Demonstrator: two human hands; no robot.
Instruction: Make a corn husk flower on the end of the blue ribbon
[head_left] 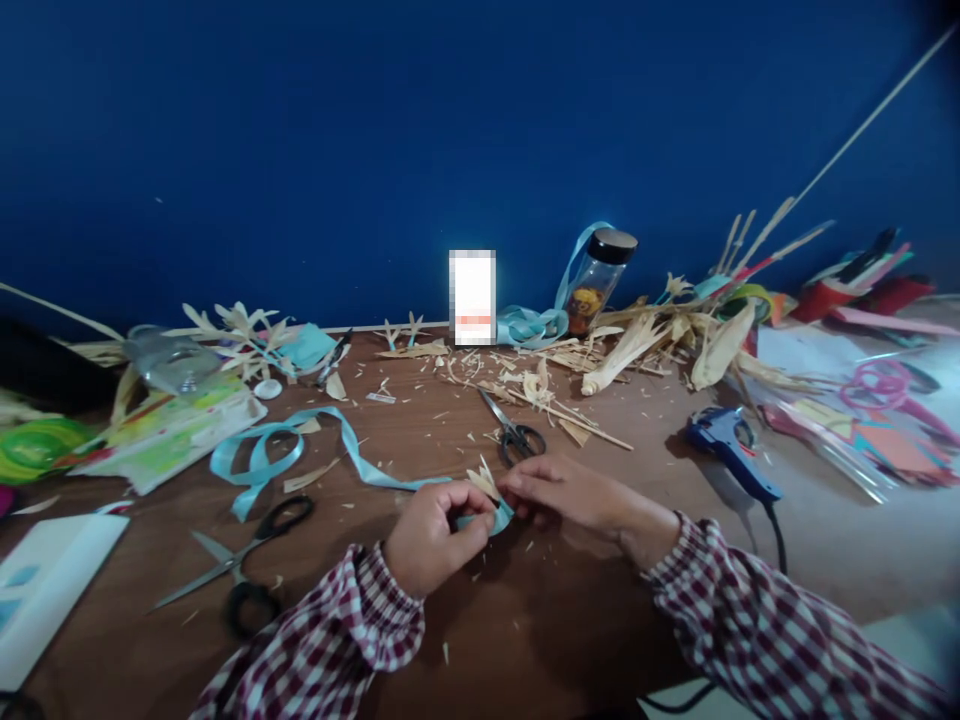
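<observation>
My left hand point(442, 530) is closed, pinching a light blue satin ribbon point(501, 520) near the middle of the table. The ribbon's tail runs off to the left in loose curls. Pale pointed pieces of dried husk point(481, 478) stick up between my two hands, beside the ribbon. My right hand point(566, 495) has its fingers drawn together against the right side of the husk piece; what its fingertips grip is hidden. Just beyond it lie small black-handled scissors point(517, 435). Larger open scissors point(236, 565) rest left of my left wrist.
A blue glue gun point(731, 450) with its cord lies to the right. Dried corn husks point(630, 350), a black-lidded jar point(600, 280) and coiled ribbon point(532, 328) line the back by the blue wall. Husk flowers point(240, 335) sit back left. Coloured papers point(900, 440) lie far right.
</observation>
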